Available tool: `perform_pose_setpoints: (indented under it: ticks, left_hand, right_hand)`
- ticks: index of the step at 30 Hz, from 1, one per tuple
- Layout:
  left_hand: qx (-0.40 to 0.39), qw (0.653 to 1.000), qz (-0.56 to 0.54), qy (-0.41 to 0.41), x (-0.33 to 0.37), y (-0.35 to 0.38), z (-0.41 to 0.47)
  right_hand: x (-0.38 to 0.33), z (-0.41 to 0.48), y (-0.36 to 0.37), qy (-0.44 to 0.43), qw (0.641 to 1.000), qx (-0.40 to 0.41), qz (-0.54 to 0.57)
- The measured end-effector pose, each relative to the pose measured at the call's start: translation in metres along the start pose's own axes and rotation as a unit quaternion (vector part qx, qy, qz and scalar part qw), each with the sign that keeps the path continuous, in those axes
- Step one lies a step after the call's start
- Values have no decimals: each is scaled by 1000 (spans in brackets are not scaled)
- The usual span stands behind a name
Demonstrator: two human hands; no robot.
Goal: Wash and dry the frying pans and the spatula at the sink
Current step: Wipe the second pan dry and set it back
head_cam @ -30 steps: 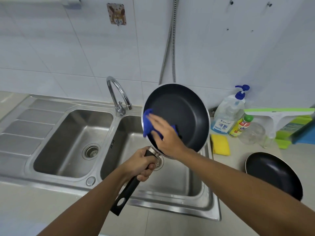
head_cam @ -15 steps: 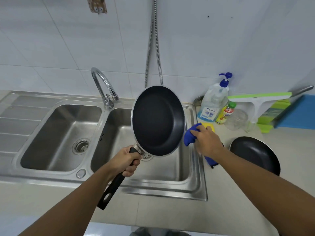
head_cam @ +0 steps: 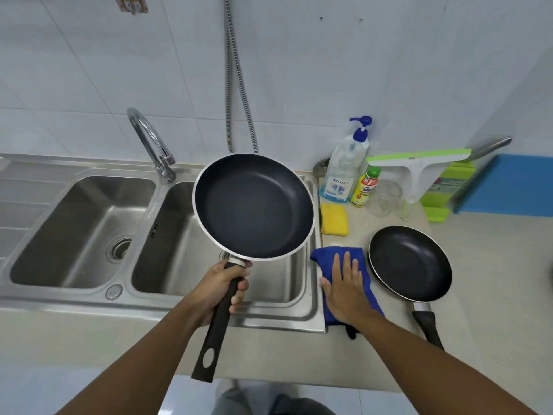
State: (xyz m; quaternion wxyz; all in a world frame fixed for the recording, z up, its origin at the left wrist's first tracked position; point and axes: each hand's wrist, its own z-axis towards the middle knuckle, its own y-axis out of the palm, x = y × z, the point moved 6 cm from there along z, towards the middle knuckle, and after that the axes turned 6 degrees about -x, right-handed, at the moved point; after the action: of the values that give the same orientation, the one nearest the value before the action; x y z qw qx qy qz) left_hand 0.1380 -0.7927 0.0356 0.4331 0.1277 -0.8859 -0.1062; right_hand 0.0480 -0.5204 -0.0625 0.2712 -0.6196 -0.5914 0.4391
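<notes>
Left hand (head_cam: 220, 287) clenched around the black handle of the large frying pan (head_cam: 253, 206), grip just below the pan's rim, and the pan is up in the air, tilted with its dark inside facing the camera, over the right basin of the sink (head_cam: 167, 298). Right hand (head_cam: 347, 287) is flat, fingers spread, palm pressing down on the blue cloth (head_cam: 326, 259) — grasping nothing, just resting on it. That cloth lies on the table (head_cam: 493, 265) at the sink's right edge. Just beside it, to the right, the small frying pan (head_cam: 410, 263) sits flat on the table, handle pointing toward the person. So that's two pans: one held, one set down. Two basins in the sink, one curved tap (head_cam: 151, 142) between them at the back. Behind the cloth, one yellow sponge (head_cam: 334, 219), then two bottles against the wall: a clear pump bottle (head_cam: 344, 172) with a blue top and a little yellow bottle (head_cam: 365, 187) touching it. One green-and-white squeegee (head_cam: 419, 163) stands further right.
</notes>
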Motion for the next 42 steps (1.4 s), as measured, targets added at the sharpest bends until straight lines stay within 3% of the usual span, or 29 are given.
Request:
perform_pose_setpoints:
  ticks: [2, 4, 6, 9, 15, 18, 20, 24, 30, 42]
  left_hand:
    - [1, 1000, -14, 9, -2, 9, -3]
    - [-3, 1000, -22, 15, -6, 15, -7]
    - [-12, 999, -27, 16, -9, 21, -11]
    - [-26, 999, -27, 20, -13, 31, -19]
    - [-68, 997, 19, 20, -16, 62, -31]
    - [-100, 993, 61, 19, -19, 76, -36]
    - [-118, 988, 99, 13, -22, 86, -40]
    - [-122, 981, 150, 8, -33, 110, -43]
    - [-116, 974, 196, 16, -59, 180, -34]
    - [-116, 921, 370, 15, -148, 389, 12]
  right_hand:
    - [-7, 4, -9, 21, 999, -11, 34]
    - [-20, -1, -33, 10, 984, 51, 168]
    - [-27, -2, -58, 17, 929, 107, 354]
    - [-47, 3, -76, 8, 840, 44, 541]
    - [-53, -12, -80, 41, 666, 130, 734]
    - [-38, -24, -81, 63, 607, 172, 773]
    - [-24, -35, -88, 75, 603, 201, 769]
    - [13, -56, -101, 84, 628, 236, 737]
    - [98, -93, -115, 118, 609, 305, 723]
    - [334, -148, -128, 172, 606, 306, 713]
